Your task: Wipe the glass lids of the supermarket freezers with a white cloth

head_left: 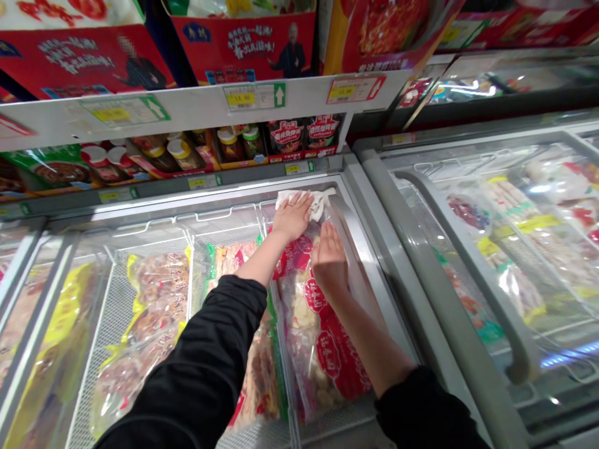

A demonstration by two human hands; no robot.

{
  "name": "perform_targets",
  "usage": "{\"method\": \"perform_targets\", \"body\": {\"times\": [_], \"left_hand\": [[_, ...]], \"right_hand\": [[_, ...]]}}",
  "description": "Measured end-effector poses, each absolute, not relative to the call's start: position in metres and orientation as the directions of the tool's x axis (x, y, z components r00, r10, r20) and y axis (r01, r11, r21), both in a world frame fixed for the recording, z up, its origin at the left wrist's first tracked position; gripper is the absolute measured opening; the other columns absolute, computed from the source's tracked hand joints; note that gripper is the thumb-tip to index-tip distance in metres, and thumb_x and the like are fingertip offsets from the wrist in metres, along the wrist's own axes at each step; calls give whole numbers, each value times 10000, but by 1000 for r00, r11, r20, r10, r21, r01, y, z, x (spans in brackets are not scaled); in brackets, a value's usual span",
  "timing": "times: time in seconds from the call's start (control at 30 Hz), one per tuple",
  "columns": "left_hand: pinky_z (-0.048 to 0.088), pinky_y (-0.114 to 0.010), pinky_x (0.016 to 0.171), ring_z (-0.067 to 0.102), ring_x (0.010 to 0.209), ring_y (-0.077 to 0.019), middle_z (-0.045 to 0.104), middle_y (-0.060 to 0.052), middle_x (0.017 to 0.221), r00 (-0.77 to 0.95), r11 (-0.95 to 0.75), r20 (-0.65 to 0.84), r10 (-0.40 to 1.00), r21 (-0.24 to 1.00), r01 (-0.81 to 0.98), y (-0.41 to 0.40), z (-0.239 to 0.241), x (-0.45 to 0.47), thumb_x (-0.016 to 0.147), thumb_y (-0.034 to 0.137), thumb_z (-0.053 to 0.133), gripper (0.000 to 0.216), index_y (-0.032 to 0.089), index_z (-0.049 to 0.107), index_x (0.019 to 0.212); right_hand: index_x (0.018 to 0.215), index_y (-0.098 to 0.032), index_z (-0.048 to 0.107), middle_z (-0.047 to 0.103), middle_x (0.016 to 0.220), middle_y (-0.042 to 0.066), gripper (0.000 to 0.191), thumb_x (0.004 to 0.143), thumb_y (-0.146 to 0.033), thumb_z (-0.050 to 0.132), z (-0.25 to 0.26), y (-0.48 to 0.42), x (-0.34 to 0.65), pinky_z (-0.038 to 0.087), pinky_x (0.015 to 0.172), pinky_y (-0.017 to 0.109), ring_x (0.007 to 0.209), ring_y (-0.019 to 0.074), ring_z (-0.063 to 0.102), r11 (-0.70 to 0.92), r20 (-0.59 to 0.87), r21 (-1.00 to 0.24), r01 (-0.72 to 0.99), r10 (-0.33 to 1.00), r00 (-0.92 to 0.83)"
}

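My left hand reaches to the far right corner of the chest freezer. Its fingers lie stretched out on a crumpled white cloth, pressing it from above. Just nearer and to the right, my right hand has its fingers straight and side by side, with nothing visible in it; whether it touches a surface I cannot tell. Below both hands are red and clear bags of frozen food in a wire compartment. Part of these bags is hidden by my right forearm.
Wire dividers separate other frozen packs, including yellow-edged bags. A second freezer with a curved grey handle stands at the right. Above the back edge is a shelf rail with price tags, over jars and red boxes.
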State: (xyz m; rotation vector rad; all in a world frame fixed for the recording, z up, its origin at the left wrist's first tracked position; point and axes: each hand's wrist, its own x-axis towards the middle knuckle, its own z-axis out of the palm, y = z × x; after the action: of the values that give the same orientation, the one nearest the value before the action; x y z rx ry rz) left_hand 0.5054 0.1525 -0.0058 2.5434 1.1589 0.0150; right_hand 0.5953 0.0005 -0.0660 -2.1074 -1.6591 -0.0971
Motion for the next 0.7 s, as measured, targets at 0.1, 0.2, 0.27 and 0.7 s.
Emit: {"method": "perform_targets", "body": {"times": [0.1,0.2,0.27,0.7], "left_hand": [[173,-437,1380,220,1682,-180,297,49,1794,715,-661,-131,687,295,690,136,-9,498,1122,343,272,599,299,335,1716],[179,-448,1381,225,1680,-183,290,55,1795,764,-710,-152,627,293,640,139,-8,509,1118,331,264,605,299,325,1720],[186,-453,1380,231,1679,-188,275,47,1799,767,-708,-159,622,304,637,153,-6,521,1112,311,270,612,287,326,1720],[190,-452,1382,231,1681,-206,296,26,1794,685,-634,-128,718,286,718,136,-8,485,1118,319,252,607,274,343,1717]], "right_hand": [[1623,6,453,484,1675,222,592,1078,-192,335,-72,1,598,396,1310,504,1598,308,426,-149,328,-301,942,911,249],[1636,4,434,470,1680,229,607,1060,-174,365,-73,1,598,397,1311,522,1608,310,409,-127,327,-288,949,919,222],[1633,16,433,464,1681,232,611,1051,-162,380,-70,1,597,392,1317,505,1606,306,413,-111,323,-267,957,926,197],[1576,18,520,509,1647,223,568,1068,-190,375,-56,4,590,413,1301,522,1566,316,478,-74,309,-278,958,937,162]]}}
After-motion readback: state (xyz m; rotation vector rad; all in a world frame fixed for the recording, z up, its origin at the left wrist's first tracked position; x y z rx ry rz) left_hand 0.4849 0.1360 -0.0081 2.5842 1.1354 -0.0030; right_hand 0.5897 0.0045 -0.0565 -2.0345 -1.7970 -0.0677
